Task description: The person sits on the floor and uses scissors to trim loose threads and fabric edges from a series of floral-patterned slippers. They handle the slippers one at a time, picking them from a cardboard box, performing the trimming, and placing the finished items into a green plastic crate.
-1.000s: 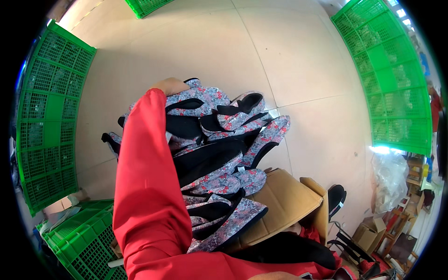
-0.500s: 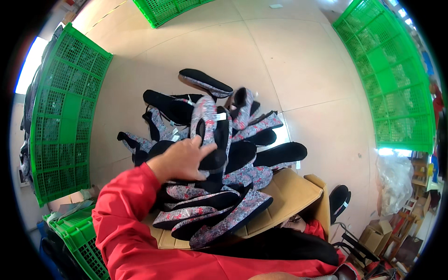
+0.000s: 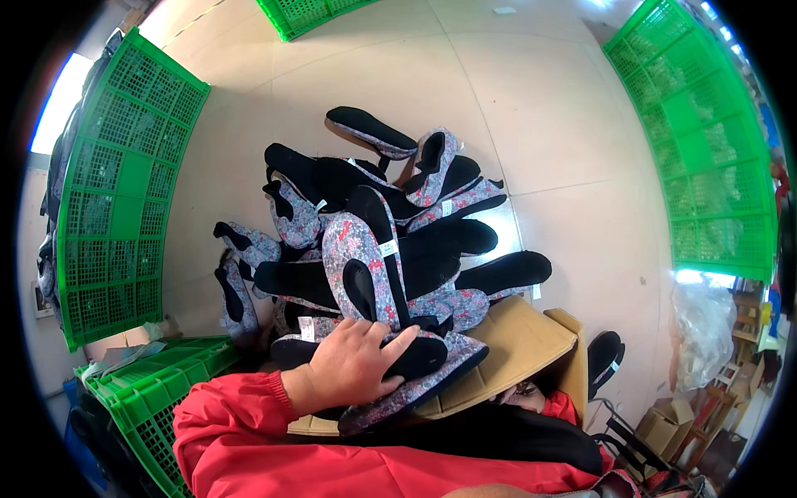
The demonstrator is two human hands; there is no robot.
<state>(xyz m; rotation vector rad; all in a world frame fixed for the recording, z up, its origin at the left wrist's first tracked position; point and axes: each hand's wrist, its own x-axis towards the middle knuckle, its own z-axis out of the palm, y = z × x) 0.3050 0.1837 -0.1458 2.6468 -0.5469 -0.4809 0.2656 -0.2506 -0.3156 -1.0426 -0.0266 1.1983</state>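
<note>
Floral grey-and-red fabric shoes with black soles lie in a loose heap in front of me. My left hand (image 3: pixel 353 365) lies across a black-soled shoe (image 3: pixel 425 357) at the near side of the heap, fingers over one edge and thumb along the other. Just beyond its fingertips stands a pair of floral shoes (image 3: pixel 359 266), with a white tag on one. Beneath the hand, another floral shoe (image 3: pixel 415 394) slants over an opened cardboard box (image 3: pixel 506 344). My right hand (image 3: pixel 527 398) shows only in part behind the box flap; its fingers are hidden.
Green plastic crates stand at the left (image 3: pixel 124 191), right (image 3: pixel 697 158) and far edge (image 3: pixel 307 12). Another green crate (image 3: pixel 158 382) is by my left elbow. A lone black-soled shoe (image 3: pixel 604 361) lies right of the box, near a clear plastic bag (image 3: pixel 701 332).
My left hand has come down toward me, from mid-heap to its near side. The floral pair by it has shifted nearer too, and several shoes in the heap have moved.
</note>
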